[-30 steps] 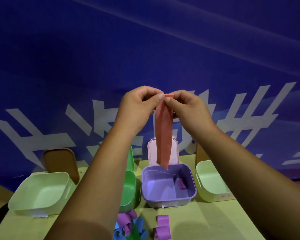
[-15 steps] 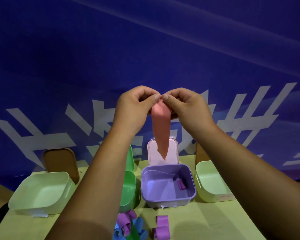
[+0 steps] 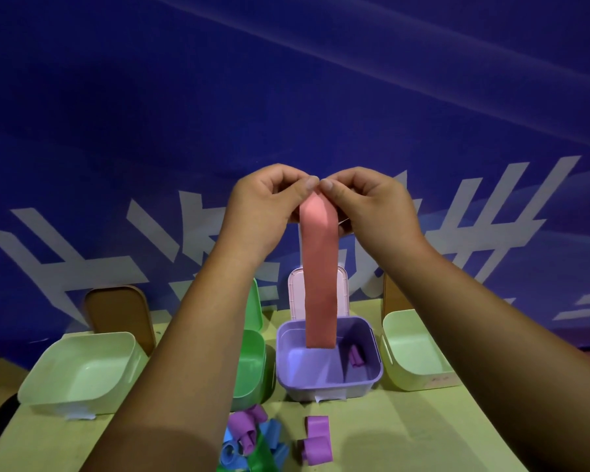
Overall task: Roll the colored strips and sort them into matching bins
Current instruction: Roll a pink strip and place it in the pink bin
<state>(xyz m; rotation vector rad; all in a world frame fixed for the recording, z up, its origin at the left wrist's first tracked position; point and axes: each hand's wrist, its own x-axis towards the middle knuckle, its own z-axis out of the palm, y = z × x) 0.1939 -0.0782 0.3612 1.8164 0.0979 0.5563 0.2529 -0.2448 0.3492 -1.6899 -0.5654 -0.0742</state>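
Above purple bin, hands pinching red strip

A deep blue backdrop fills the whole space behind the table, crossed by faint pale diagonal creases and printed low down with large white characters. The table has a pale yellow-green top, its far edge lying along the foot of the backdrop. The light is dim, with soft shadows on the tabletop near its front edge.
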